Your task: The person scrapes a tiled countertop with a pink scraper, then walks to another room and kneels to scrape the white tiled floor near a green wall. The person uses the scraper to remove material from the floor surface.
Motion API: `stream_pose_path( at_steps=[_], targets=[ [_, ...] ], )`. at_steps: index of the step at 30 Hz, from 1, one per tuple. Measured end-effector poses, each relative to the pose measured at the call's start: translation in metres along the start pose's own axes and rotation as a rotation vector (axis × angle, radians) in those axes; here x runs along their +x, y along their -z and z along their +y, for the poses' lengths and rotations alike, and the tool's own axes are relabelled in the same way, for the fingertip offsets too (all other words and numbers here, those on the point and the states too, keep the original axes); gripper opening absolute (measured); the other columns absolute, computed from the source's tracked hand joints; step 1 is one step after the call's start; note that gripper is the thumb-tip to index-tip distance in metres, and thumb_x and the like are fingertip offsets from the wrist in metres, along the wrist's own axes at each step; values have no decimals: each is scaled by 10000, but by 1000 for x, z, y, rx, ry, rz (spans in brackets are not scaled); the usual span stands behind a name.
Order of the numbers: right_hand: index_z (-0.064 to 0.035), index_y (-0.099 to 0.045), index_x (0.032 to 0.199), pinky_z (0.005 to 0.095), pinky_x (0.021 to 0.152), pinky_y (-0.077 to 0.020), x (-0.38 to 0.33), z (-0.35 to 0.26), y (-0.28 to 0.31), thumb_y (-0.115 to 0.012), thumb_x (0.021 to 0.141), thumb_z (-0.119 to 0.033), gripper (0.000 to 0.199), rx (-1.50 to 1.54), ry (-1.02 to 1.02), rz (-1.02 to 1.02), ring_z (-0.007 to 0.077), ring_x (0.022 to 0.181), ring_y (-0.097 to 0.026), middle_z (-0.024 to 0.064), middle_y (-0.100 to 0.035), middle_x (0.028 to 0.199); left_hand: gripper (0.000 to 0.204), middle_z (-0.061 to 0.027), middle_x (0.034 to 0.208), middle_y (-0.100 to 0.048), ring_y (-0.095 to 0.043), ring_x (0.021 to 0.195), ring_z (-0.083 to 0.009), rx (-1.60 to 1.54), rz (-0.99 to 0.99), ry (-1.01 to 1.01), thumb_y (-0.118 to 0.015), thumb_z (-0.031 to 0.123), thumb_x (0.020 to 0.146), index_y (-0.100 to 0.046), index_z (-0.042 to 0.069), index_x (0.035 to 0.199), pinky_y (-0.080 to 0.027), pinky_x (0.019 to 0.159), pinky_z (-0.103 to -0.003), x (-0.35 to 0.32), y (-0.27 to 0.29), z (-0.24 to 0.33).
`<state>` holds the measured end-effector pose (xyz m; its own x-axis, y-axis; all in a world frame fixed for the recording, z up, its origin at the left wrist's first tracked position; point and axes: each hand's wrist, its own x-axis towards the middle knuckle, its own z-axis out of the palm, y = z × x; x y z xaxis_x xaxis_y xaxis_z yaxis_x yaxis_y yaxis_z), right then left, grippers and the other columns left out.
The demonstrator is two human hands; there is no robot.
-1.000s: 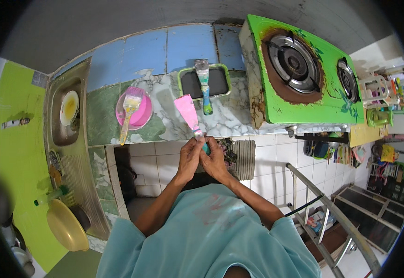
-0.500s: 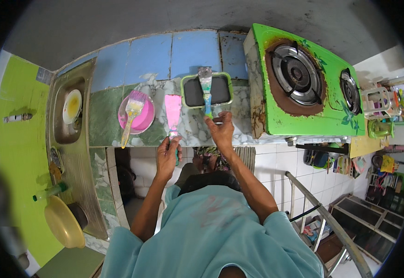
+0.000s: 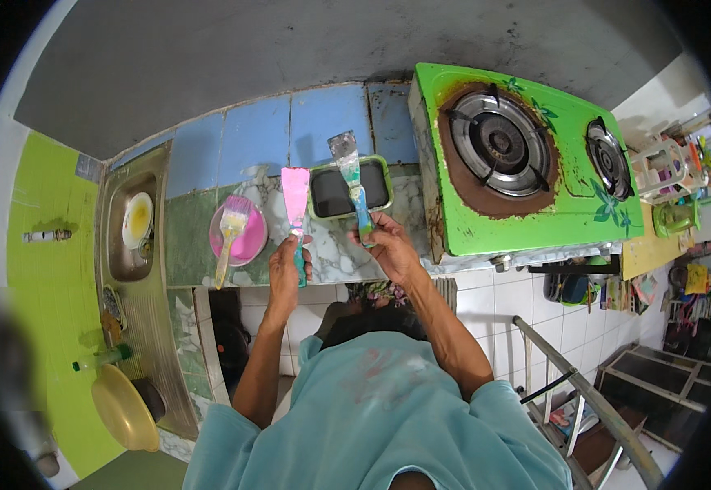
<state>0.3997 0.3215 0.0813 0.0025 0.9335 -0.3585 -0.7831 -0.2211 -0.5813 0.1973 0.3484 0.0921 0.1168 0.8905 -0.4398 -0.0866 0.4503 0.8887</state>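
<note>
Nearest us, the teal shirt, forearms reaching out to the counter, and both hands are occupied! On the left, the left hand has its fingers closed round the teal handle of the pink scraper, blade pointing far, over the counter between tub and tray. On the right, the right hand pinches the near end of the grey scraper's blue-green handle, thumb and fingers together on it.

How do they handle? Light, I'd judge, both of them: stiff handles, thin flat blades with maybe a little spring at the tip. That pink coat could be slick if it's wet, so the handle is the place to hold, close up to the neck for control. The right-hand hold, right down at the butt, looks the looser one, and the blade end might tip.

A touch farther, left side: the pink tub, with a brush laid across it, handle jutting near. Centre, the green-rimmed tray, dark inside, and the grey scraper crosses above it, blade past the far rim; whether it touches that rim, I can't tell. Right, the green stove; farthest, blue tiles along the wall.
</note>
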Motion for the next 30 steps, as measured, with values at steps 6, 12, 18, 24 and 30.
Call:
stream_pose_path(
  at_steps=[6,12,18,24,30],
  targets=[
    [-54,-467,1273,323,590,-461,5,-23,-4,-459,815,23,464,-632,232,78,203,676,-562,94,-602,904,395,11,662,-507,-482,521,-77,4,-45,-6,-440,367,960,-604,17,1044,-393,442,-231,17,-15,15],
    [-86,-547,1241,411,580,-451,7,-15,-1,-535,913,-157,336,-1318,981,239,293,614,-550,145,-529,758,399,3,664,-513,-485,518,-80,2,-50,-57,-453,356,959,-600,4,1073,-389,432,-232,30,-19,24],
    [-156,-563,1257,420,543,-440,-7,-3,-15,-611,862,-119,400,-1558,845,371,308,601,-542,126,-514,730,376,-5,672,-526,-487,510,-80,40,-34,-66,-474,349,954,-608,18,1073,-385,416,-229,40,-16,21],
    [-158,-565,1252,433,519,-433,-7,2,-12,-622,841,-94,420,-1613,894,370,311,590,-534,128,-503,726,356,-10,662,-521,-466,500,-70,61,-43,-48,-460,332,972,-630,25,1028,-375,424,-228,40,-17,18],
    [-141,-575,1230,454,532,-443,7,-13,-20,-588,867,-140,364,-1659,844,366,344,615,-552,154,-511,728,362,1,650,-502,-448,494,-66,134,-118,5,-462,336,966,-630,20,1021,-366,417,-227,38,-12,18]
  ],
)
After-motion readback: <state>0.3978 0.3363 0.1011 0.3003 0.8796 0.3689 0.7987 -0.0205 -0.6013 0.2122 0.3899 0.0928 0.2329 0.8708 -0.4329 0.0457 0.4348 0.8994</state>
